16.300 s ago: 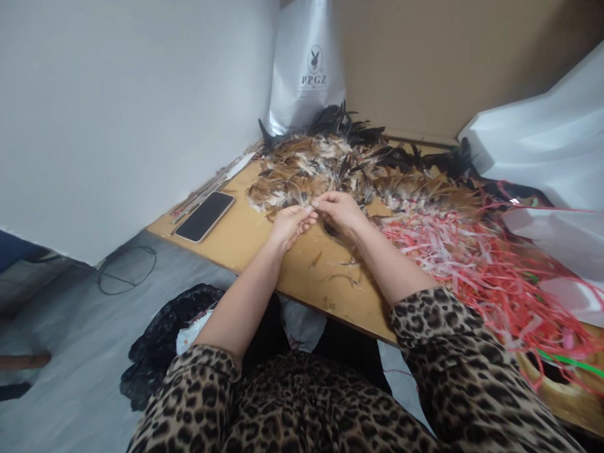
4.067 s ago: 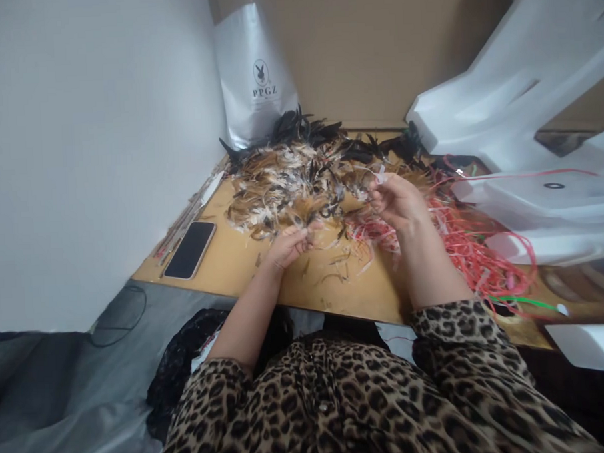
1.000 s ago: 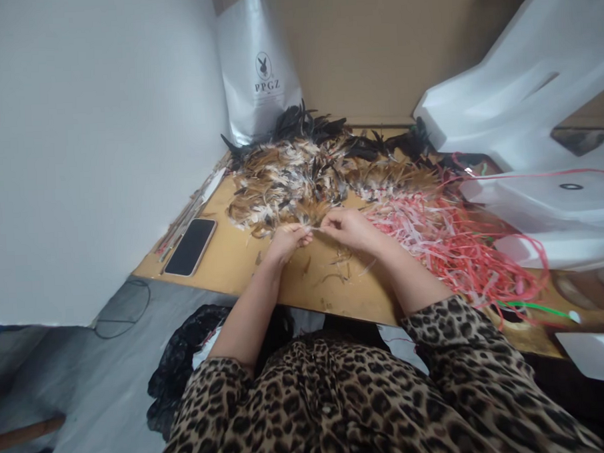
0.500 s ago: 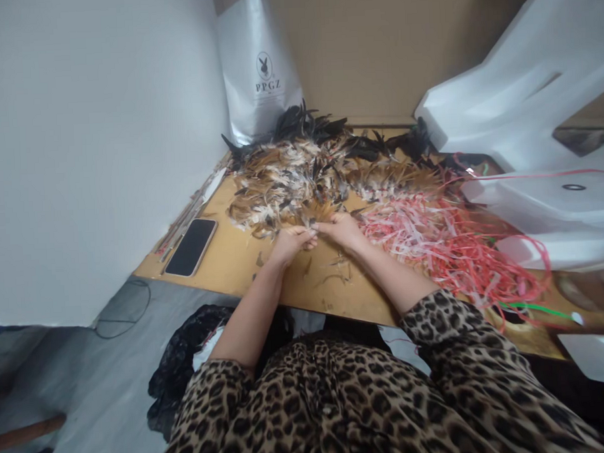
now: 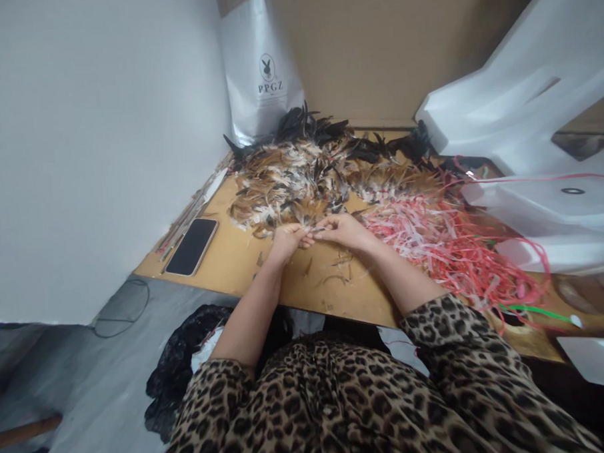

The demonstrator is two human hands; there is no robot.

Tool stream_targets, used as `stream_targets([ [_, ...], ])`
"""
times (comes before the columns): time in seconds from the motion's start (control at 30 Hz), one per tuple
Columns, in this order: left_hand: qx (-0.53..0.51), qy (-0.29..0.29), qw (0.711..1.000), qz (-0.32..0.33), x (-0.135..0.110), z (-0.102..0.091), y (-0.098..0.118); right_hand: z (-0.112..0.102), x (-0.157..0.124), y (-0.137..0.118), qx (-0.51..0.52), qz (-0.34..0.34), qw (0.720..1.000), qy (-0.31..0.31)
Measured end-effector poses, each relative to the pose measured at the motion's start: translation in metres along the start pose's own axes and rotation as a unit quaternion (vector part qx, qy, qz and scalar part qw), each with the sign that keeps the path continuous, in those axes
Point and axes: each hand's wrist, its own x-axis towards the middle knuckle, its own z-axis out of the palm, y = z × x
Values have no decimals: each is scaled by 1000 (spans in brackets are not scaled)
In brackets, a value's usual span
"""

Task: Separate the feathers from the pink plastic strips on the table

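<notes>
My left hand [image 5: 289,241] is closed on the quill ends of a small bunch of brown feathers [image 5: 307,210], whose tips fan out away from me. Close on its right, my right hand [image 5: 343,230] pinches at the base of the same bunch with thumb and forefinger. Exactly what its fingertips hold is too small to make out. Just beyond both hands spreads a heap of brown and cream feathers [image 5: 274,177], with black feathers [image 5: 307,125] along its far side. Pink and white plastic strips [image 5: 433,247] lie tangled to the right of my right hand.
A phone [image 5: 191,247] lies at the left of the wooden table [image 5: 329,292], near thin sticks [image 5: 188,211]. A silver bag [image 5: 260,75] stands at the back. White machine parts [image 5: 531,210] flank the right side. Below left, a black plastic bag [image 5: 182,365] sits on the floor.
My right hand has shifted slightly right, so a small gap shows between its fingertips and my left hand. The left hand stays nearly in place.
</notes>
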Motion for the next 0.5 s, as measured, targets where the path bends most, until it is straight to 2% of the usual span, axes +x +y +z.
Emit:
stream_targets([
  [0.1,9,-1,1000,2,1,-1,1,-17,-6,-4,-111,-47,993,-12],
  [0.2,33,-27,999,-6,-1,1,0,-25,-11,-12,-208,-124,970,24],
  [0.3,54,-59,997,-13,-3,3,1,-22,-17,-21,-310,-178,932,63],
  [0.5,74,-108,991,-35,-7,6,2,-10,-24,-31,-424,-211,877,88],
])
